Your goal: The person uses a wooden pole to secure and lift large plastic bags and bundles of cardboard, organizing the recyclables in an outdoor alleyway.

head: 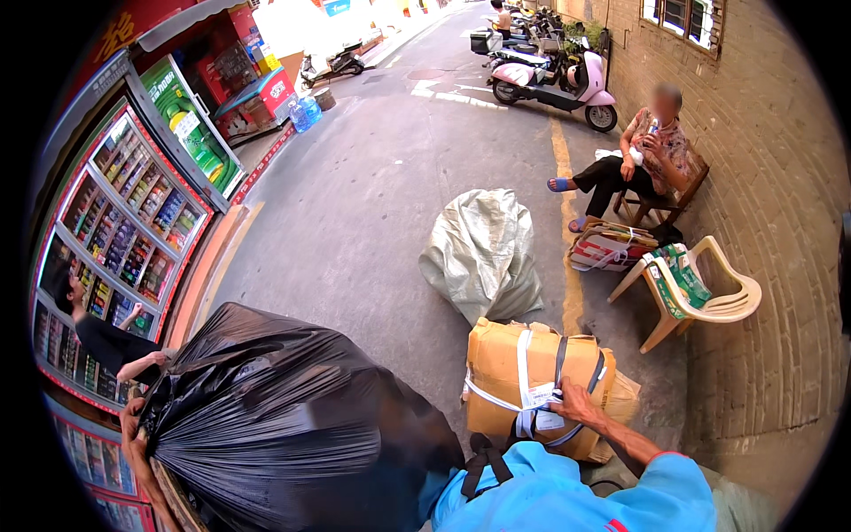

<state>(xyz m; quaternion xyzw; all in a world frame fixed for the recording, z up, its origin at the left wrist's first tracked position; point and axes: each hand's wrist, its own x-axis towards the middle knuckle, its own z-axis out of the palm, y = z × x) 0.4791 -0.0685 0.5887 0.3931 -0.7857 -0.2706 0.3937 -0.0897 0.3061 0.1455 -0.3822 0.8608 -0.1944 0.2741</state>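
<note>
At the far left, my left hand grips the gathered end of a large, bulging black plastic bag. A wooden pole or edge shows beside my left forearm; whether the hand also holds it, I cannot tell. My right hand is closed on the white plastic strap around a bundle of flattened cardboard. Dark straps also cross this bundle, and it bears labels. Just beyond the bundle, a full whitish woven sack stands on the pavement.
A seated person drinks by the brick wall, near tied cardboard and a plastic armchair. A pink scooter is parked beyond. Left, another person stands by glass-door drink coolers.
</note>
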